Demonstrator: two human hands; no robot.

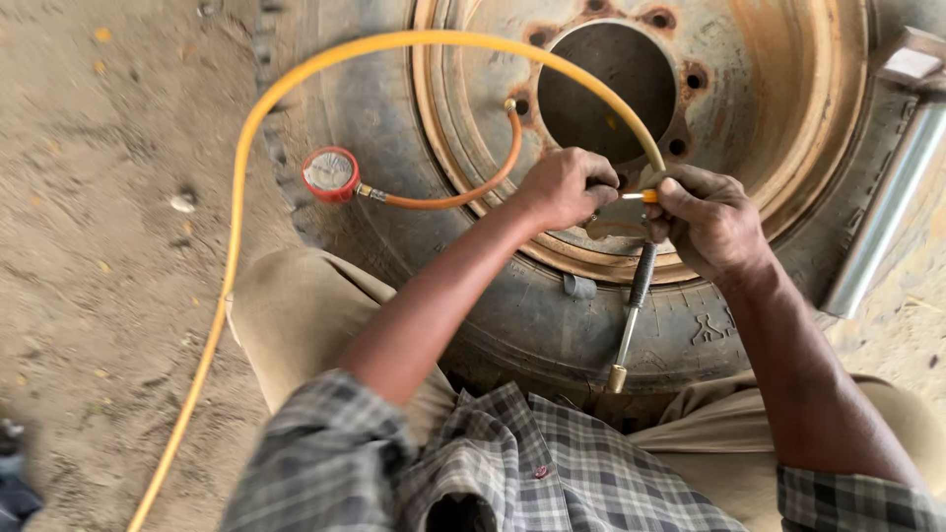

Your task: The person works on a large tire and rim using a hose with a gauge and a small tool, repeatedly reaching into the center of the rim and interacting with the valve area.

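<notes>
Head view: rusty wheel rim (788, 118) lies behind; red gauge (330, 173) rests far left. Left hand (564, 185) and right hand (708, 219) both grip the inflator (633, 300), its long axis pointing near.

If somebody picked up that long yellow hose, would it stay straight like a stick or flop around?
Probably flop. The yellow hose already bends in a big loop over the tyre and trails along the dirt, so it looks bendy, not stiff. It seems thin and likely light. Its end by the hands would probably dangle if let go.

Head view, steeply downward, close
</notes>
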